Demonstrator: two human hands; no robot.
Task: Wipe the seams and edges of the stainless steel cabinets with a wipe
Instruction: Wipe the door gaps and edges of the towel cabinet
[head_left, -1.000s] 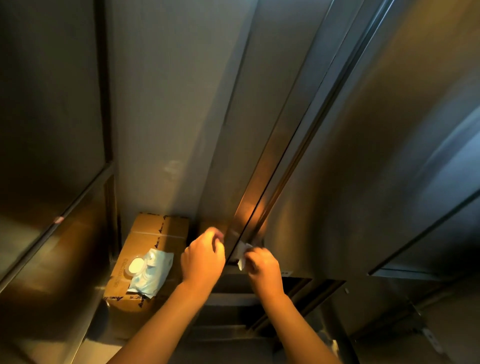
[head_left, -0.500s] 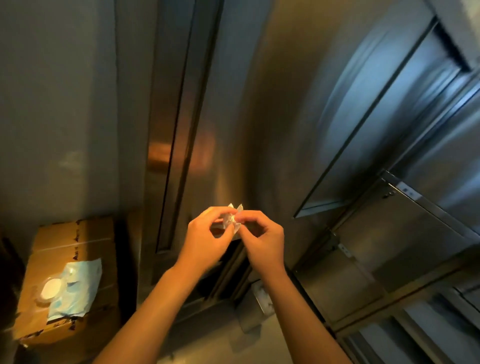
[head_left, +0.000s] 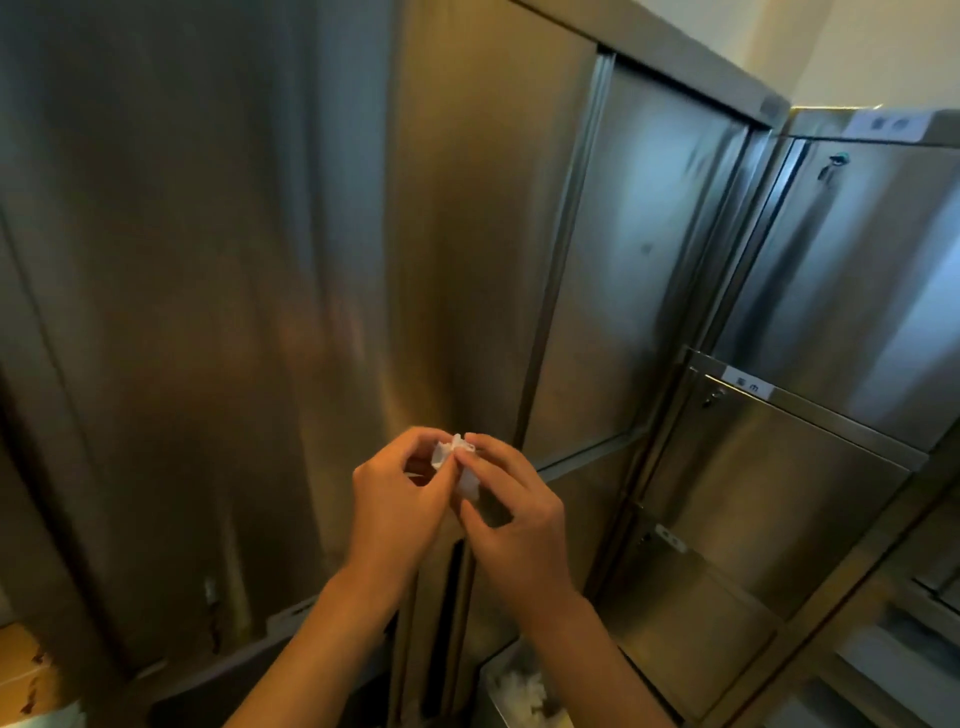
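A small crumpled white wipe (head_left: 457, 460) is held in front of the stainless steel cabinets (head_left: 467, 234). My left hand (head_left: 397, 493) pinches its left side with thumb and fingertips. My right hand (head_left: 511, 512) pinches its right side, fingers curled. Both hands are away from the steel, level with the lower part of the tall cabinet door (head_left: 634, 270). A vertical seam (head_left: 566, 260) runs along that door's left edge, above and to the right of the hands.
A second bank of steel doors (head_left: 769, 499) with locks and labels stands at right. Below the hands sits a steel bin (head_left: 519, 691) holding used white wipes. A cardboard box corner (head_left: 26, 670) shows at the bottom left.
The view has swung up and to the right, away from the box with the wipe pack. Both hands left the low seam and came together, holding the wipe between them.
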